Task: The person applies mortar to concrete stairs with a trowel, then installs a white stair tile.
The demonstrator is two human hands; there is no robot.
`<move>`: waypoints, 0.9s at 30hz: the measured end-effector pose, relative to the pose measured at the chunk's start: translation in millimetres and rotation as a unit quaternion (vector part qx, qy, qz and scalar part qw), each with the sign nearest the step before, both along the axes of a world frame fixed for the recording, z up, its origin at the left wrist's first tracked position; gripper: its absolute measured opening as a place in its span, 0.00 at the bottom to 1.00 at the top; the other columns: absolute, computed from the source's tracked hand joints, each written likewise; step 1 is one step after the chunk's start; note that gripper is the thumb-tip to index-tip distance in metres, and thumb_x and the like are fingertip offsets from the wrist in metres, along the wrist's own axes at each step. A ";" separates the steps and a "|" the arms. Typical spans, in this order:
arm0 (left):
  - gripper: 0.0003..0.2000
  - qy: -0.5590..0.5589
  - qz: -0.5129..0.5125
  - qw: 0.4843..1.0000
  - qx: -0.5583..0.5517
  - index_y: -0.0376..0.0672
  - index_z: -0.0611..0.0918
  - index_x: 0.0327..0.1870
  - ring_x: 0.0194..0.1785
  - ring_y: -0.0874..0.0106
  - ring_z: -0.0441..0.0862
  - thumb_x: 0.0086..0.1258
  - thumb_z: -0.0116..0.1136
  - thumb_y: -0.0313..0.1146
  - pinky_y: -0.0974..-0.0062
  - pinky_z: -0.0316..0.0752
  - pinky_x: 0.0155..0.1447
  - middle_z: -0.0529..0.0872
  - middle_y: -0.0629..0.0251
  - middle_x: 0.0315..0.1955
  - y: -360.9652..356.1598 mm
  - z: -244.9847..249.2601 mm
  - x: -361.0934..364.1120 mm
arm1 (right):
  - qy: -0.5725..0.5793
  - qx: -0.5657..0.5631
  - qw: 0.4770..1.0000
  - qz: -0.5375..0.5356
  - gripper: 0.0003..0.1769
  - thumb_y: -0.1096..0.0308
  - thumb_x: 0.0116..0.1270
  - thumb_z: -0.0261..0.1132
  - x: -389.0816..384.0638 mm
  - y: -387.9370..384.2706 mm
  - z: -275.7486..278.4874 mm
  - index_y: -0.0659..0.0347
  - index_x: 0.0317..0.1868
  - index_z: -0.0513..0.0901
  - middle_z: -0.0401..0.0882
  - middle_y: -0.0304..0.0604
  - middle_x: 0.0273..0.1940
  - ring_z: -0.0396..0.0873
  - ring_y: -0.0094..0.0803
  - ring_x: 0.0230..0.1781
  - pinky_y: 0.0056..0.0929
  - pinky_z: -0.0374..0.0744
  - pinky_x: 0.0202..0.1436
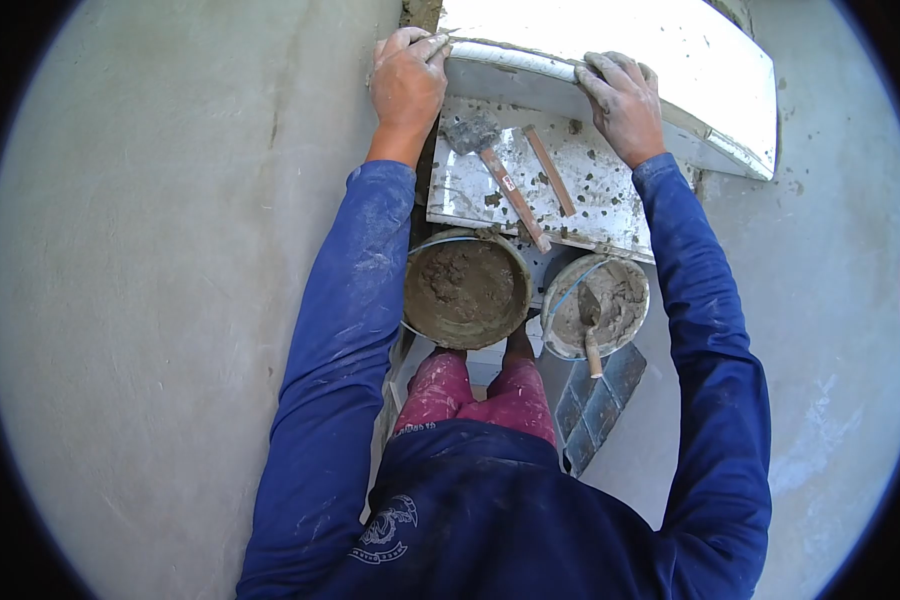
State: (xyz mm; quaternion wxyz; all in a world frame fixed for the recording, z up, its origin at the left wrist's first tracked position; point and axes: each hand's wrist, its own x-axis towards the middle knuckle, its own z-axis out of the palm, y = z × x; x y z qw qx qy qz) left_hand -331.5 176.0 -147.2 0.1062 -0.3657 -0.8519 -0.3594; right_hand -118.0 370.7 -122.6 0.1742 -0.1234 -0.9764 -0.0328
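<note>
A white stair tread slab (pixel 610 45) with a rounded front edge lies across the top of the view. My left hand (pixel 408 85), dusted with mortar, grips its left front corner beside the wall. Farther right along the same edge, my right hand (pixel 622 105) has its fingers bent over the top; the thumb is partly hidden. On the lower step (pixel 610 205), just below the slab, rest a mallet (pixel 510 195) with a grey-caked head and a short wooden strip (pixel 550 170). Crumbs of mortar are scattered around them.
Below the step stand a bucket (pixel 410 300) of brown mortar and a smaller bucket (pixel 555 345) of grey mortar, in which a trowel (pixel 591 320) rests. A dark patterned panel (pixel 605 400) lies beneath. Plastered walls (pixel 170 250) flank the stairs.
</note>
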 end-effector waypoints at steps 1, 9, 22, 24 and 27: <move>0.08 0.016 0.000 1.000 -0.003 0.48 0.91 0.41 0.51 0.64 0.83 0.64 0.69 0.37 0.68 0.77 0.57 0.88 0.67 0.46 -0.1 0.5 1.3 | -0.004 0.002 1.000 0.000 0.15 0.66 0.68 0.63 0.5 0.0 -0.1 0.48 0.53 0.87 0.82 0.36 0.58 0.74 0.34 0.64 0.46 0.68 0.69; 0.07 0.062 -0.030 0.998 0.013 0.49 0.92 0.40 0.54 0.64 0.81 0.63 0.69 0.35 0.67 0.76 0.60 0.88 0.71 0.48 1.1 -12.8 -7.2 | -0.035 0.012 0.999 0.017 0.15 0.67 0.70 0.61 -0.2 6.3 -0.4 0.49 0.54 0.86 0.82 0.37 0.58 0.75 0.33 0.63 0.46 0.67 0.71; 0.07 0.120 -0.039 0.992 0.015 0.48 0.91 0.41 0.55 0.64 0.81 0.63 0.69 0.34 0.68 0.76 0.61 0.89 0.70 0.48 -0.5 -12.5 -5.8 | -0.011 0.018 1.000 0.022 0.13 0.64 0.71 0.62 -0.2 6.6 0.2 0.48 0.53 0.87 0.84 0.35 0.55 0.77 0.32 0.60 0.44 0.69 0.70; 0.08 0.143 -0.040 0.988 0.028 0.48 0.90 0.42 0.56 0.65 0.81 0.63 0.69 0.34 0.67 0.76 0.61 0.89 0.71 0.49 0.2 -13.5 -7.7 | -0.013 0.017 0.999 0.024 0.13 0.64 0.71 0.62 -0.6 6.6 2.0 0.48 0.52 0.88 0.84 0.35 0.54 0.77 0.32 0.60 0.44 0.69 0.71; 0.08 0.142 -0.043 0.988 0.028 0.49 0.90 0.43 0.57 0.65 0.81 0.64 0.69 0.35 0.66 0.76 0.61 0.89 0.72 0.49 0.2 -18.8 -10.7 | -0.011 0.009 1.000 0.028 0.13 0.64 0.71 0.62 -0.9 8.5 -0.6 0.49 0.52 0.88 0.84 0.35 0.54 0.78 0.32 0.60 0.43 0.69 0.71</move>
